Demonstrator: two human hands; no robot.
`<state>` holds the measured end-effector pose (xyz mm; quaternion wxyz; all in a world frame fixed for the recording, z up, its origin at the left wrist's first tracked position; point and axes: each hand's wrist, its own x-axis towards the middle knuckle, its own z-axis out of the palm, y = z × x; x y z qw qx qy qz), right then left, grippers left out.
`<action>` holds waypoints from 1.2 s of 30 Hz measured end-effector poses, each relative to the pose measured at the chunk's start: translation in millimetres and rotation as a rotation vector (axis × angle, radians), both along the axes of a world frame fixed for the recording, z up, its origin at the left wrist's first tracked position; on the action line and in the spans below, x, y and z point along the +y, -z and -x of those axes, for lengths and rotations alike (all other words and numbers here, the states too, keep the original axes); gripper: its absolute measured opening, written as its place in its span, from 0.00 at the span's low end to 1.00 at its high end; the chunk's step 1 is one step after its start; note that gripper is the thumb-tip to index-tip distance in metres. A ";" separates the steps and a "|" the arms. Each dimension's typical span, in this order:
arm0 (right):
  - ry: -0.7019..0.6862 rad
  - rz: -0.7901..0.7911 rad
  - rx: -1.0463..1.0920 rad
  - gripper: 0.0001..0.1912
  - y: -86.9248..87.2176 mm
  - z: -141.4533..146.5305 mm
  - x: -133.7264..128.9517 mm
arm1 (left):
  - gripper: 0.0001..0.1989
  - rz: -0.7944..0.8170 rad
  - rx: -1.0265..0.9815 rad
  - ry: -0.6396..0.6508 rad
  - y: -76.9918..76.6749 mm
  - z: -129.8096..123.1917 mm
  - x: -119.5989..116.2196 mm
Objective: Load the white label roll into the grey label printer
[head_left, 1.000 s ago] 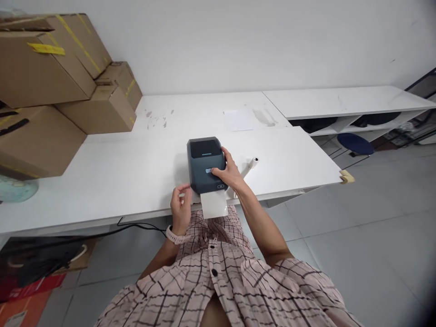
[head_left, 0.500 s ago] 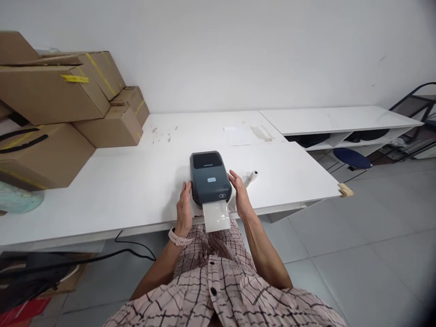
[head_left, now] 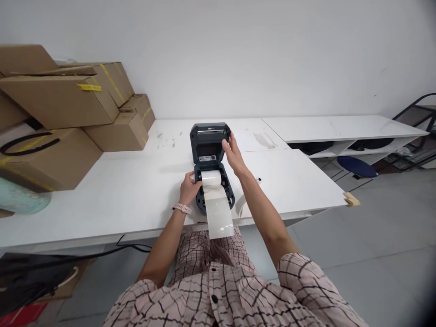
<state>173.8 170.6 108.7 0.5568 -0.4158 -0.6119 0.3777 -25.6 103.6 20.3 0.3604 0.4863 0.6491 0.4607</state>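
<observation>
A dark grey label printer (head_left: 229, 190) stands at the table's front edge with its lid (head_left: 208, 147) raised and tilted back. Inside it sits a white label roll (head_left: 211, 177). From the roll a strip of label paper (head_left: 220, 217) runs forward and hangs over the table edge. My left hand (head_left: 190, 189) grips the left side wall of the printer base, its thumb near the roll. On the lid's right edge, my right hand (head_left: 234, 154) is closed, thumb in front and fingers behind. The printer's far side is hidden by the lid.
Cardboard boxes (head_left: 64, 100) are stacked on the left of the white table (head_left: 136, 190). A small white roll (head_left: 259, 180) lies right of the printer, partly behind my right forearm. At the far right are a blue stool (head_left: 357, 166) and a cushioned table corner (head_left: 352, 199).
The printer lid has swung up and back, exposing the roll. My right hand has moved up with the lid; my left hand has closed on the base.
</observation>
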 end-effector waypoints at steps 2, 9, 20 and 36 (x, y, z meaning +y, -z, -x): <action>0.061 -0.076 -0.142 0.47 -5.1 -1.1 7.6 | 0.29 0.030 0.055 0.032 3.7 -0.8 -0.2; 0.040 -0.336 -0.713 0.30 -4.8 2.1 -16.6 | 0.29 0.096 0.180 0.050 8.4 0.1 5.4; -0.582 0.109 -1.311 0.45 20.2 29.9 10.5 | 0.28 0.033 -0.080 0.089 22.1 -2.8 8.6; -0.567 -0.026 -0.574 0.49 -30.1 -94.5 -14.3 | 0.26 -0.014 -0.198 0.076 20.2 -5.1 6.9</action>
